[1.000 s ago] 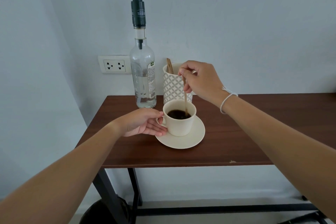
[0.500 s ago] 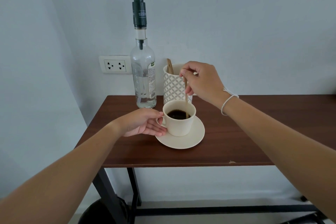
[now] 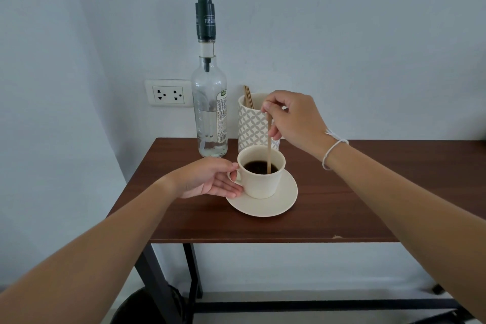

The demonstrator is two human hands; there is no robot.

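Cream cup [image 3: 263,181] of dark coffee on saucer [image 3: 276,205], centre of frame, on brown surface [image 3: 342,205]. Grip of left hand [image 3: 210,179] holds cup by handle. Grip of right hand [image 3: 292,118] pinches wooden stirrer [image 3: 269,147], upright, lower tip in coffee.

wooden stir stick [image 3: 269,144] now standing further forward in the coffee [image 3: 259,167], tip dipping in at the front right of the cup [image 3: 263,184] instead of by the far rim, more of its length showing below the right hand [image 3: 293,119]
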